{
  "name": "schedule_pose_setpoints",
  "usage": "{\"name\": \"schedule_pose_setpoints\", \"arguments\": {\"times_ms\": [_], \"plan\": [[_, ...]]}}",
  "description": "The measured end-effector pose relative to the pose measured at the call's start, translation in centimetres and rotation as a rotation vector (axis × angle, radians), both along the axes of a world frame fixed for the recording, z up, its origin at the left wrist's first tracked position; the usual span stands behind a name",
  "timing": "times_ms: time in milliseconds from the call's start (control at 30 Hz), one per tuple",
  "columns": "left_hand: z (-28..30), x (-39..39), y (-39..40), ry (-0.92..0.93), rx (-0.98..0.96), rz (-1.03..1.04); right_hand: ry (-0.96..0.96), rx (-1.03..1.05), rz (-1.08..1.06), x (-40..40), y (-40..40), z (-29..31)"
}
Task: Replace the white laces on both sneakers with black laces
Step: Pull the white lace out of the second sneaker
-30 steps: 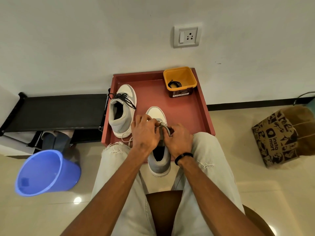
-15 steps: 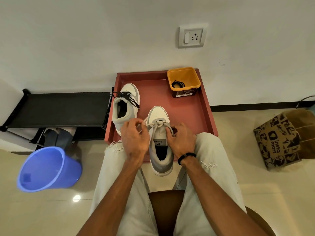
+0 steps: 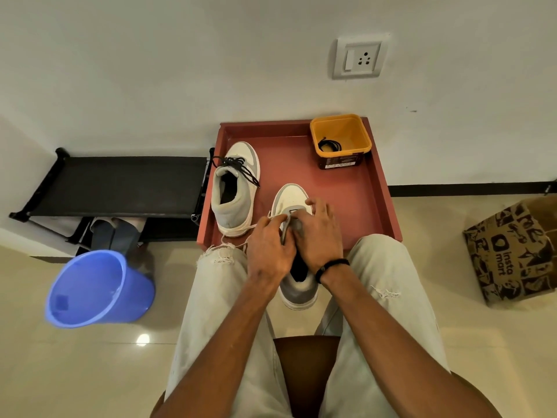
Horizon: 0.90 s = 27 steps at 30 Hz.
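Two white and grey sneakers stand on a red tray (image 3: 382, 188). The left sneaker (image 3: 233, 191) carries a black lace (image 3: 241, 168). The right sneaker (image 3: 297, 279) sits between my knees, heel toward me, with a white lace (image 3: 241, 233) trailing off to its left. My left hand (image 3: 268, 251) pinches the white lace over the sneaker's tongue. My right hand (image 3: 318, 233) lies on the sneaker's right side, fingers curled at the eyelets; what it holds is hidden. A coiled black lace (image 3: 330, 145) lies in a yellow tub (image 3: 340, 140) at the tray's back right.
A blue bucket (image 3: 96, 291) stands on the floor at my left. A black rack (image 3: 114, 185) runs along the wall left of the tray. A printed paper bag (image 3: 512, 248) sits at the right. I sit on a brown stool (image 3: 304, 372).
Both hands have come together over the right sneaker's tongue after being spread apart pulling the white lace half a second ago. The left sneaker and tub have not moved.
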<state>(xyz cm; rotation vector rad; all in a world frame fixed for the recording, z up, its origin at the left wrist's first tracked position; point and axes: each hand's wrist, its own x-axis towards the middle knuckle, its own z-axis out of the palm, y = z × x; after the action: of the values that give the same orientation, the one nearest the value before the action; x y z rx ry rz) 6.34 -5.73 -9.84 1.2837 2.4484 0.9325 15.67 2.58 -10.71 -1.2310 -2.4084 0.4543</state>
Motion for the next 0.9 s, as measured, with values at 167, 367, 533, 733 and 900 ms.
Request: {"name": "schedule_pose_setpoints", "arguments": {"times_ms": [167, 367, 533, 733, 900], "plan": [[-0.7, -0.5, -0.2, -0.012, 0.054, -0.06, 0.013, 0.014, -0.057, -0.9, 0.0, -0.4], [-1.9, -0.4, -0.7, -0.048, 0.136, -0.034, 0.227, -0.052, -0.118, -0.4, -0.8, -0.8], [-1.9, -0.3, -0.7, -0.061, 0.155, 0.015, 0.507, -0.157, -0.231, -0.8, -1.0, -0.1], [-1.5, -0.2, -1.1, -0.065, 0.167, 0.014, 0.988, -0.576, -0.546, -0.3, 0.0, 1.3], [-1.5, 0.0, -1.3, -0.062, 0.147, 0.024, 1.144, -0.825, -0.628, 0.6, 1.3, 0.5]]}}
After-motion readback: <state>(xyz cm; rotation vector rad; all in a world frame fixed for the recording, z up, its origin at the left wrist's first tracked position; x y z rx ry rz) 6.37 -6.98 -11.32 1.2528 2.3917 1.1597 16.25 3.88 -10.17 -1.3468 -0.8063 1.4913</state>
